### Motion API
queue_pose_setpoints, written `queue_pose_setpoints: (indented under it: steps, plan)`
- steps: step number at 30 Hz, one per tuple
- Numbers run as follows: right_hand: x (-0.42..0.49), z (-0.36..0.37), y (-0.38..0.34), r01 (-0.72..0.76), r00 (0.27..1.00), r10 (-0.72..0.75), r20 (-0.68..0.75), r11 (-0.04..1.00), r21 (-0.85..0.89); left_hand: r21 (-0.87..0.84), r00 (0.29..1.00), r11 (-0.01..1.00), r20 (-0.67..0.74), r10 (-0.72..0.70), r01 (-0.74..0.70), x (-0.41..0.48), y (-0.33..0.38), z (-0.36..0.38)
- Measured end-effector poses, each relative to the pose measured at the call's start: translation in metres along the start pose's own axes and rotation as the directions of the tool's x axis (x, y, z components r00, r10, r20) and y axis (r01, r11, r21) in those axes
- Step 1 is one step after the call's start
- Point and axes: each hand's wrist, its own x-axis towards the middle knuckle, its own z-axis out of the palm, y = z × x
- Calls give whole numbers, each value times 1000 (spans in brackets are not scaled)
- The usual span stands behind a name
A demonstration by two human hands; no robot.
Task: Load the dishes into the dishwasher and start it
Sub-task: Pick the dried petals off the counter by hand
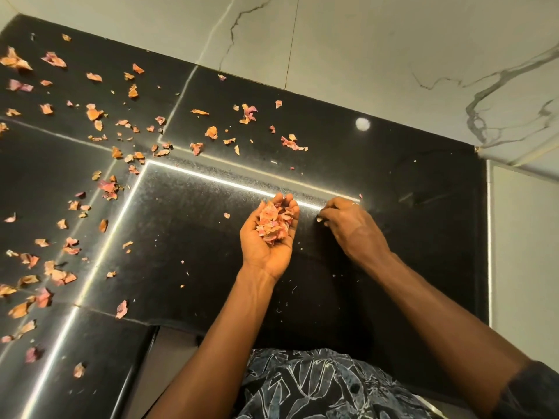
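- L hand (269,237), centre of frame: palm up, fingers cupped narrow round a petal heap (273,225) of dried pink-orange bits. The heap fills the palm up to the fingertips.
- R hand (352,225), just right of L: palm down, fingers curled, tips bunched on a small pale scrap (319,219) lying on the black stone top (393,176). Looks like a pinch, w/ tips touching the surface.
- Thin ring (355,203) on one R finger.
- Hands near each other, not touching. Both forearms come up from bottom of frame.
- Loose petals (99,116) strewn over upper left + left side of the top, thickest by the slab joints. A few in upper centre, one lone bit just left of L hand.
- Light streak (211,178) runs across the top from centre left to behind the hands. Round light spot (362,124) upper centre-right.
- Pale veined wall (393,49) across top + right edge.
- Dark patterned shirt (317,388) at bottom centre.
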Motion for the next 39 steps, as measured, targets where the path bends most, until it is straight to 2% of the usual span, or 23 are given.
queue_pose_setpoints:
  steps: [3,5,7,8,9,11,12,13,14,15,18,22,24,30,34,37,39]
  plan:
    - [-2,6,-10,-10,1000,11,6,998,-60,10,1000,1000,-8,3,-3,0,-1,-1]
    - [1,5,-10,-34,999,34,6,999,-38,11,1000,1000,-15,4,-4,1,-3,-1]
    - [8,1,-7,-148,988,150,-35,988,52,21,1000,1000,-19,3,-3,2,-3,0]
    - [13,-5,-5,-260,960,271,-65,956,134,23,1000,1000,-17,3,-2,3,-4,1]
    - [18,-11,-2,-386,907,414,-72,889,245,21,1000,1000,-16,2,-2,3,-4,2]
    - [23,-27,-3,-563,771,637,26,661,496,15,1000,1000,-18,3,-2,4,-5,2]
    - [21,-35,-9,-574,737,671,89,550,607,15,1000,1000,-19,3,-3,4,-5,2]
    - [18,-43,-19,-547,737,664,125,478,687,20,1000,1000,-22,4,-4,6,-6,3]
    - [13,-51,-31,-513,762,632,143,454,728,24,1000,1000,-29,7,-6,7,-7,3]
    - [8,-58,-45,-479,799,584,145,471,741,29,999,1000,-36,10,-9,8,-8,4]
    - [-10,-64,-85,-388,894,436,106,634,668,25,999,1000,-36,-11,12,12,-13,6]
    - [-21,-61,-112,-203,972,235,5,828,523,-23,997,997,-14,-80,80,13,-20,10]
    - [-23,-63,-116,-131,984,171,-44,875,466,-53,997,996,10,-78,78,13,-21,11]
    - [-20,-70,-113,-85,983,157,-96,850,521,-77,997,995,47,-55,59,14,-13,5]
    - [23,-76,-89,-163,962,268,-62,736,657,-48,999,999,32,2,0,12,-5,4]
    - [87,-64,-54,-274,935,351,-52,808,522,-83,999,996,35,20,-17,9,2,2]
    - [128,-52,-34,-350,933,358,42,872,342,-72,999,997,15,33,-31,7,5,1]
